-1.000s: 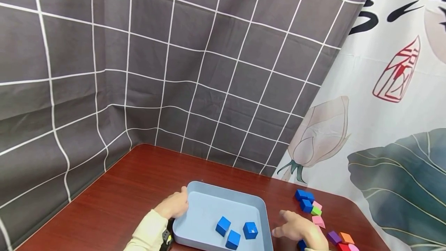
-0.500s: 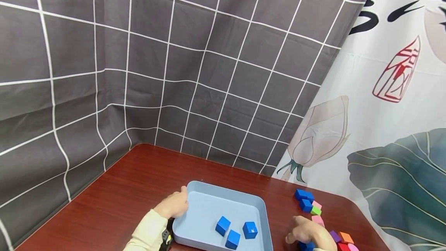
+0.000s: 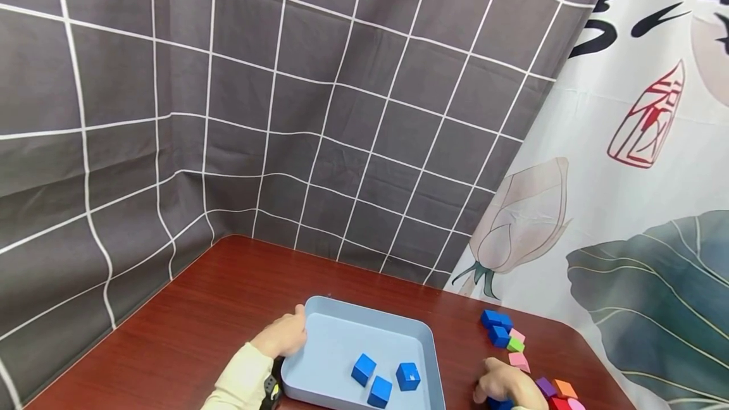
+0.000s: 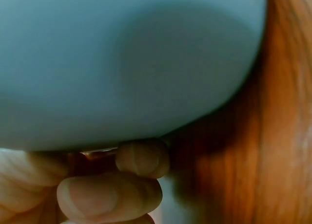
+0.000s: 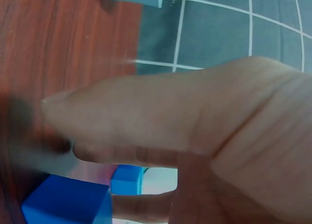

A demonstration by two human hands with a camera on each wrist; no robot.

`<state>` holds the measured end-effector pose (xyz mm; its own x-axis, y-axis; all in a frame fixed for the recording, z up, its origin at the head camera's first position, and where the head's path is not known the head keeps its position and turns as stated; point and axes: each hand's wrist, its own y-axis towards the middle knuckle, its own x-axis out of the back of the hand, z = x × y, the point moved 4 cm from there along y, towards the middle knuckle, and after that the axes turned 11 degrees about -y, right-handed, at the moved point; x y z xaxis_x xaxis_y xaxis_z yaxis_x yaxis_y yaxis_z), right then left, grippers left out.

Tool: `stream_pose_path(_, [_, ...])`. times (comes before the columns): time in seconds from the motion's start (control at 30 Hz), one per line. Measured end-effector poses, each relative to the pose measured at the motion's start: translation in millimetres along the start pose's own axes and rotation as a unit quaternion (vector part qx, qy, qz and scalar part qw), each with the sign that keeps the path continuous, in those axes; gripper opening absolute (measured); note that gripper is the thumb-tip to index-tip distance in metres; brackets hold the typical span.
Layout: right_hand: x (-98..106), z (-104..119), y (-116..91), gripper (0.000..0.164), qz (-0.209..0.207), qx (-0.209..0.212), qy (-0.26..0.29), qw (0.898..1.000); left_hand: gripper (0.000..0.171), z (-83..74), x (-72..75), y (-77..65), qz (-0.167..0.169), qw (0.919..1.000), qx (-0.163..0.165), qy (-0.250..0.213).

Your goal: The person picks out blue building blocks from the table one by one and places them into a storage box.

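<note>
In the head view, my left hand holds the left side of a light blue-grey tray. The left wrist view has the thumb and a fingertip against the edge of that tray. Three blue cubes lie inside: one at the left, one at the front, one at the right. To the right of the tray, my right hand reaches down over blue cubes. In the right wrist view the thumb stretches above a blue cube; no cube shows between thumb and index finger.
Farther back on the reddish-brown table sit more blue cubes, a green block and pink blocks. Purple, orange and red blocks lie right of my hand. A grey gridded curtain hangs behind.
My right hand has moved right, away from the tray's side to the blue cubes, and its fingers have bent downward. The left hand and the tray's cubes stay where they were.
</note>
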<state>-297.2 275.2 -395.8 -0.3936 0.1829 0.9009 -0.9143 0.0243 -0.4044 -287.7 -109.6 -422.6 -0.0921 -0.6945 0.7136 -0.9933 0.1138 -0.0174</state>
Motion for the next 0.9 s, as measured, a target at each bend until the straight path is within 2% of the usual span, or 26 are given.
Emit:
stream_pose_path(0.3, [-0.9,2.3,-2.4,0.037,-0.020,0.001,-0.024,1.000,0.052,-0.3,-1.2,0.9,-0.015,0.9998,-0.004,0.012])
stream_pose_path(0.57, [-2.9,5.5,-0.8,0.031,-0.042,0.005,-0.061,0.997,0.051,1.9,-1.6,1.4,-0.001,1.0000,0.003,0.001])
stream_pose_path(0.9, [-3.7,4.3,-0.2,0.021,-0.050,-0.008,-0.060,0.997,0.052,0.8,-1.6,0.9,-0.009,0.9999,0.007,0.005])
